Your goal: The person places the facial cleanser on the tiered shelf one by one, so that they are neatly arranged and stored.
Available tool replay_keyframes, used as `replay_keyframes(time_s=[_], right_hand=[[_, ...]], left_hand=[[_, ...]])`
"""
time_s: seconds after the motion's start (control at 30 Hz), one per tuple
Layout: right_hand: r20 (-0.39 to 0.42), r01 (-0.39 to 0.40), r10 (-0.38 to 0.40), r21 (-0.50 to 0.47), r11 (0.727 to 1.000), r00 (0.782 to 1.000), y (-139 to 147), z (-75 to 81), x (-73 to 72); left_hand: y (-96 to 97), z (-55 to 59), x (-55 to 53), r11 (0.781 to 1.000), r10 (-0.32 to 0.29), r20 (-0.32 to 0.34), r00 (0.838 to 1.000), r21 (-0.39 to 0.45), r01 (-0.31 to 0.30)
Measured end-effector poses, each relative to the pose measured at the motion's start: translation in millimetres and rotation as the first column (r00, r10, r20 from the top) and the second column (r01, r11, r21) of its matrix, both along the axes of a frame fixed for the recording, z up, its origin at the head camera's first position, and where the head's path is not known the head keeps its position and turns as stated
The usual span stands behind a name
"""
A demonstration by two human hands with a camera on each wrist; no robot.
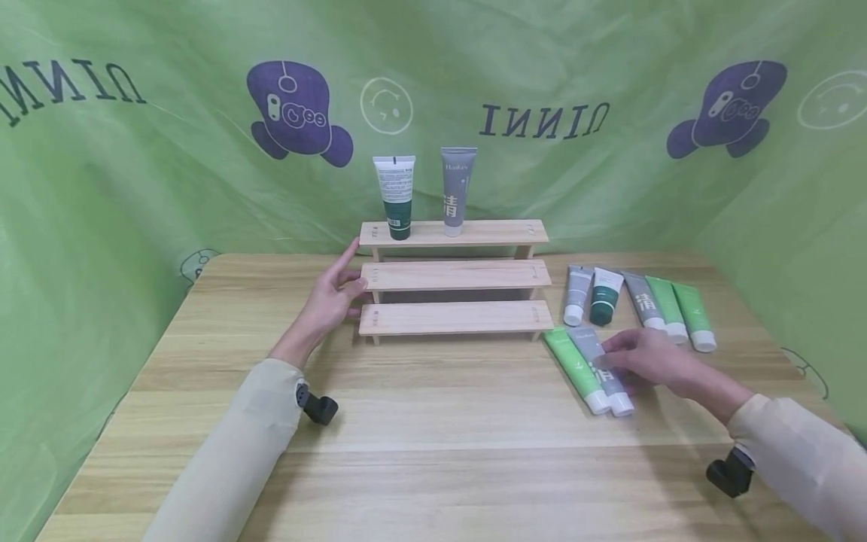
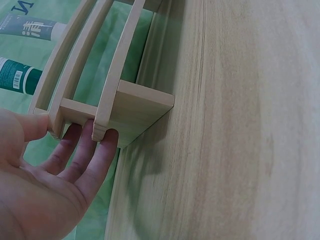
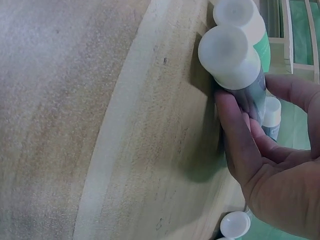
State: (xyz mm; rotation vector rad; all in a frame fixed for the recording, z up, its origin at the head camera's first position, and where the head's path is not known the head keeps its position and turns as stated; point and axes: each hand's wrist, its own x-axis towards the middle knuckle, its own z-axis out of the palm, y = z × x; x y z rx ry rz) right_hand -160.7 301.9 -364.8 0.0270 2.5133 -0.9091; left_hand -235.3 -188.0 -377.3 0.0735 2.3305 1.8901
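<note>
My left hand [image 1: 328,297] grips the left end of a three-tier wooden rack [image 1: 454,276]. In the left wrist view its thumb lies at the middle shelf, and the other fingers [image 2: 86,156] curl in among the shelf ends. On the top shelf stand a white-and-dark-green tube [image 1: 395,188] and a grey tube [image 1: 458,184], both cap down. To the right of the rack, my right hand [image 1: 650,357] pinches another grey tube [image 1: 586,342] near its middle. That tube lies beside a light green tube [image 1: 571,363], their white caps pointing towards me.
Behind the right hand lie a small grey tube [image 1: 578,290], a white-and-dark-green tube [image 1: 606,293], a grey tube [image 1: 639,295] and light green tubes [image 1: 689,305]. A green printed cloth [image 1: 542,181] hangs around the wooden table [image 1: 440,467].
</note>
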Motion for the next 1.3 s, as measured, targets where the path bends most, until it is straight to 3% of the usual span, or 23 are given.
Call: replay_keyframes(time_s=[0.6,1.3], right_hand=[[-0.003,-0.048,0.049,0.012,0.999,0.999,-3,2.1,0.0],[-0.018,-0.043,0.041,-0.131,0.990,0.999,13,-2.8,12.4]], left_hand=[[-0.3,-3.6,-0.5,1.000,0.002,-0.002,1.000,0.006,-0.002],[0.3,-0.4,-1.5,1.000,-0.002,-0.003,1.000,0.015,0.002]])
